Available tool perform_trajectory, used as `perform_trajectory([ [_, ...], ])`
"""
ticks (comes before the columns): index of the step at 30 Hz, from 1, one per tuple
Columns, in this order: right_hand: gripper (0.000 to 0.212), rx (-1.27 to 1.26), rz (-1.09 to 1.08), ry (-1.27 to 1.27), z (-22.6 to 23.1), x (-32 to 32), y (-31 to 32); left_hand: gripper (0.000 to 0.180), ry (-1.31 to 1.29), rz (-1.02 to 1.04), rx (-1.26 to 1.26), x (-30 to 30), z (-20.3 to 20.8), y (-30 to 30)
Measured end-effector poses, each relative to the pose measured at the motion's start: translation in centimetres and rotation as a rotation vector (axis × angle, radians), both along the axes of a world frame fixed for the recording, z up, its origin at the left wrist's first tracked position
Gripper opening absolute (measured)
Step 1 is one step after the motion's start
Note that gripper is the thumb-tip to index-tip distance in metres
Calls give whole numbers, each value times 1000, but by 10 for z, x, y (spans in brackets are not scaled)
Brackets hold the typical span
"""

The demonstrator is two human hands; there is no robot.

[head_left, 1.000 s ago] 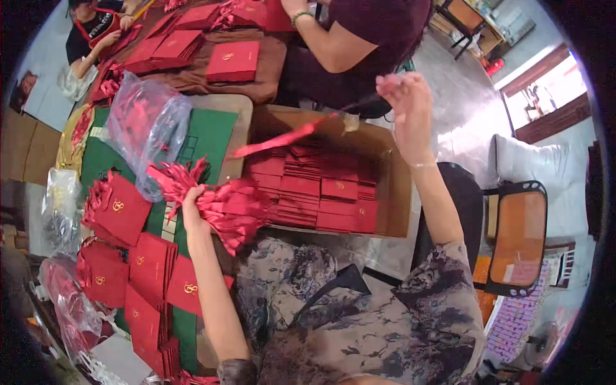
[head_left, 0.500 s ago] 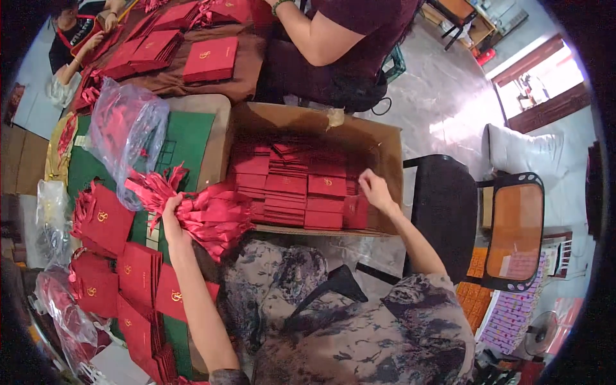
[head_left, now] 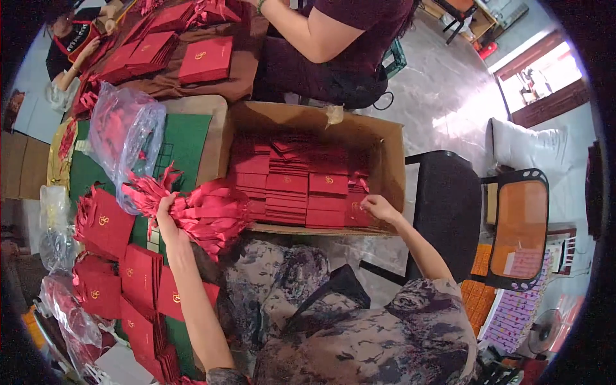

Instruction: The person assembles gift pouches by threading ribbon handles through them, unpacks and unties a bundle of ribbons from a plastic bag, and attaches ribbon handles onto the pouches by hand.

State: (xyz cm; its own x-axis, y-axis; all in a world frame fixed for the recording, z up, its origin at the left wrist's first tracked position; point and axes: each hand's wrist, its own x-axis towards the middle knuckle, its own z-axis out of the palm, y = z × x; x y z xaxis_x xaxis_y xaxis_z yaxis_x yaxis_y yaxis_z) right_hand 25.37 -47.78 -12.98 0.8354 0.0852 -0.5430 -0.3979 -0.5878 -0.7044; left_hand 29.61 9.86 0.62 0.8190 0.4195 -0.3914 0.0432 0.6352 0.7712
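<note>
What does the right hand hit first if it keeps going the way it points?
The right hand points left into the box; first in line are the red envelopes stacked just beyond its fingertips, probably already touching, though depth is unclear.

Soft daylight from upper right — edges bend.

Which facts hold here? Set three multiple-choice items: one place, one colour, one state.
1. Where is the right hand?
A. in the cardboard box
B. on the black chair
C. on the plastic bag

2. What colour is the mat?
A. blue
B. green
C. white

3. What is the left hand doing?
A. resting empty
B. gripping a bunch of red ribbons
C. holding scissors

Key: 1 A, the fingers touch the red cards inside the box; 2 B, green shows beside the box; 3 B, the fingers close around the ribbons.
</note>
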Motion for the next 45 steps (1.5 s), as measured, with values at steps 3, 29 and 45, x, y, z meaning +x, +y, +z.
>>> perform_trajectory([
  [3, 14, -903, 510, -816, -28, -1, -11, 6, -13, -4, -6, 1, 10, -7],
  [29, 21, -651, 13, -448, -155, 65, 29, 13, 143, 75, 98, -14, 2, 0],
  [45, 16, 478, 344, -1057, 243, 93, 314, 8, -51, 39, -241, -22, 23, -21],
])
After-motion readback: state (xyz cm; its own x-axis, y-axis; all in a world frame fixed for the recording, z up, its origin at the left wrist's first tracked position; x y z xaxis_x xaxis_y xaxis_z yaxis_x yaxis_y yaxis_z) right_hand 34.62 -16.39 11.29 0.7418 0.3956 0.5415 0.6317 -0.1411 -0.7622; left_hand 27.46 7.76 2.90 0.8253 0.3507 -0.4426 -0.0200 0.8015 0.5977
